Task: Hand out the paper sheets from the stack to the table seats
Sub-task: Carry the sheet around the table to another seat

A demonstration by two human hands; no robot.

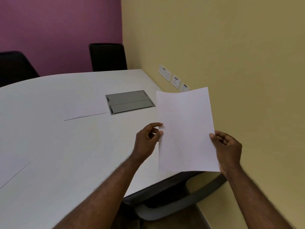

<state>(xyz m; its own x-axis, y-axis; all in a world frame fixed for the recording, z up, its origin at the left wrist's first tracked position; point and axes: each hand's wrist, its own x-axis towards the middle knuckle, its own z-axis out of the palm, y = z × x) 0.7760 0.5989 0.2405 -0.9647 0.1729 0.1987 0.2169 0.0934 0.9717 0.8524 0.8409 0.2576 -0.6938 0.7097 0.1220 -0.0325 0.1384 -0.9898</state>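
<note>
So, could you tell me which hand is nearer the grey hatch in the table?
Left. The left hand pinches the held sheet's left edge, just below the hatch. The right hand grips the sheet's far edge, farther away.

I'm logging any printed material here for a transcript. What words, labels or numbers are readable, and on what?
Nothing readable.
Held sheet: looks blank.
Two sheets on the table: no print shows.
Wall sockets: small dark marks, too blurred to read.
Table hatch: no text.
</note>
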